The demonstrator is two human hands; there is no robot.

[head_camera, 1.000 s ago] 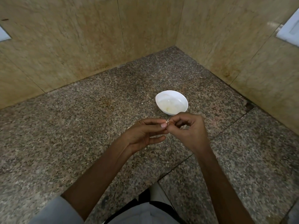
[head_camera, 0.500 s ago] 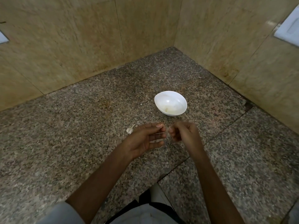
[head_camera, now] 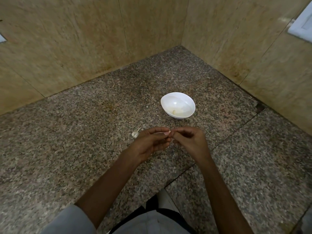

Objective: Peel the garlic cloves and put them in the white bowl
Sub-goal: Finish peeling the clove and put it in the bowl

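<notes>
One small pale garlic clove (head_camera: 169,132), pinched by our left hand (head_camera: 152,142) and right hand (head_camera: 190,141), may slip under uneven pressure, missing the round white bowl (head_camera: 177,100) beyond.

My left hand (head_camera: 152,142) and right hand (head_camera: 190,141) now hang a little farther from the white bowl (head_camera: 183,101) than a second ago. Their fingertips (head_camera: 167,132), parted half a second ago, touch again. The garlic piece (head_camera: 134,133) on the surface (head_camera: 84,132), left of the bowl, first hidden, shows.
</notes>
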